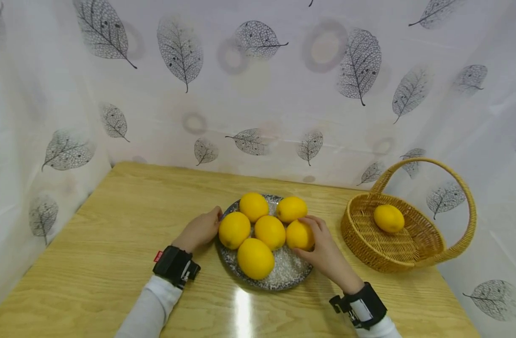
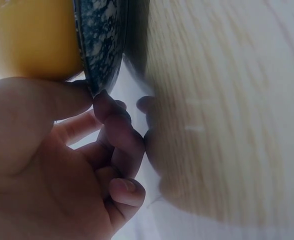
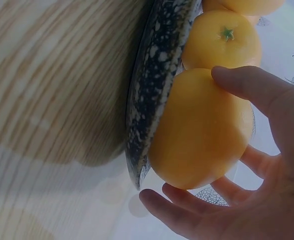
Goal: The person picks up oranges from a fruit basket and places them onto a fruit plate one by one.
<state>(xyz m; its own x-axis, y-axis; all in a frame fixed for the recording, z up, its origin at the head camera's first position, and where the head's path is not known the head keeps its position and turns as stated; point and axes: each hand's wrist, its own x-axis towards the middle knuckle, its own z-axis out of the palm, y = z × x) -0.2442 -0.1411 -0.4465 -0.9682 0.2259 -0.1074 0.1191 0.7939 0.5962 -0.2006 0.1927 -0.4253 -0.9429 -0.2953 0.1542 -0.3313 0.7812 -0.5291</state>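
Note:
A speckled dark-and-white plate point(image 1: 289, 270) on the table carries several yellow oranges, among them a large front one point(image 1: 255, 258). My left hand point(image 1: 201, 230) is at the plate's left edge; in the left wrist view, thumb and index finger pinch the rim point(image 2: 104, 45). At the right side, my right hand point(image 1: 325, 251) has its thumb and fingers curved around the rightmost orange point(image 1: 299, 235). The right wrist view shows that orange point(image 3: 202, 130) resting against the rim, the thumb on one side and fingertips at the other. Beside it sits another orange point(image 3: 222, 40) with a green stem end.
To the right stands a wicker basket point(image 1: 368, 256) with a tall arched handle point(image 1: 465, 197); one orange point(image 1: 389, 218) lies inside. The light wooden table point(image 1: 114, 244) meets a leaf-printed white curtain point(image 1: 258, 103) at the back and both sides.

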